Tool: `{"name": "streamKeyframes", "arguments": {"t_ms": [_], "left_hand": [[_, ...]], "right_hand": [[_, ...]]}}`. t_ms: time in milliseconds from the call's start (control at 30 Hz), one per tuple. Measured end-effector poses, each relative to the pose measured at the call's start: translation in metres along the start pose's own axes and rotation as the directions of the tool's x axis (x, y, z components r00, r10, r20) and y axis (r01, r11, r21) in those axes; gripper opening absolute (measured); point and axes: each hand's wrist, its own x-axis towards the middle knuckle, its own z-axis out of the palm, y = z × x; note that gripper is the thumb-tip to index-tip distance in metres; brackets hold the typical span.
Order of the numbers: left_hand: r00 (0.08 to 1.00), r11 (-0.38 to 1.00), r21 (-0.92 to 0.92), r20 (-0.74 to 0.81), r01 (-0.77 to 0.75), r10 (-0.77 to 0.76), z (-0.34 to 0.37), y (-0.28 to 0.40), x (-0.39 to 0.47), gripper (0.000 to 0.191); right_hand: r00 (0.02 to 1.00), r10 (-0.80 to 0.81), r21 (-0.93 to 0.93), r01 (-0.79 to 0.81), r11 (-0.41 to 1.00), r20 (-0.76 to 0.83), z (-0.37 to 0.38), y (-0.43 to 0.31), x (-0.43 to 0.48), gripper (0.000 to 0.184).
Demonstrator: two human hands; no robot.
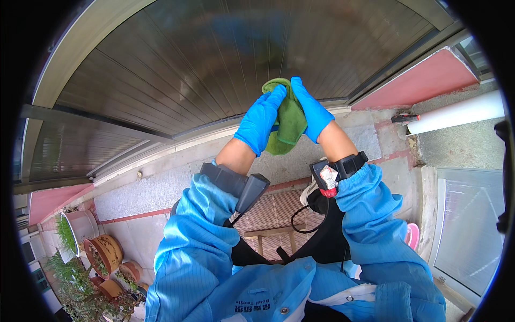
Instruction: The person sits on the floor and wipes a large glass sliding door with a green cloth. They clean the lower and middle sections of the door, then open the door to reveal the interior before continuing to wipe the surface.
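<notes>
My left hand (261, 118), in a blue rubber glove, grips the left side of a green cloth (290, 116). On the cloth's right side lies my right hand (312, 110), gloved alike, with its fingers straight and pressed against the folded fabric. The cloth hangs down between both hands, and part of it curls over above the left fingers. Beyond the hands stands a dark glossy ribbed door panel (225, 60) in a metal frame. Whether the cloth touches the panel cannot be told.
Potted plants (104, 251) stand on the paving at lower left. A white pipe (458, 112) runs at the right, above a framed glass panel (470, 225). A wooden stool or frame (269, 232) shows below between my legs. Stone paving (136, 197) borders the door's sill.
</notes>
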Motion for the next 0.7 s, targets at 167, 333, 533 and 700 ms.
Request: {"name": "streamKeyframes", "arguments": {"t_ms": [167, 333, 533, 700], "left_hand": [[0.999, 0.81, 0.584, 0.025, -0.054, 0.048, -0.014, -0.011, -0.012, 0.052], [0.985, 0.285, 0.95, 0.084, -0.125, 0.15, -0.028, 0.0, -0.038, 0.048], [0.965, 0.183, 0.953, 0.22, -0.244, 0.141, -0.021, 0.009, -0.057, 0.043], [0.927, 0.215, 0.917, 0.28, -0.335, 0.248, -0.01, 0.008, -0.066, 0.036]], "right_hand": [[0.958, 0.282, -0.004, -0.282, 0.959, 0.049, -0.006, 0.02, 0.008, 0.047], [0.919, 0.392, -0.054, -0.39, 0.919, 0.036, -0.018, 0.04, 0.025, 0.044], [0.806, 0.49, -0.137, -0.555, 0.82, -0.33, -0.078, 0.076, 0.074, 0.041], [0.843, 0.523, -0.355, -0.531, 0.769, -0.126, -0.141, 0.1, 0.118, 0.041]]}}
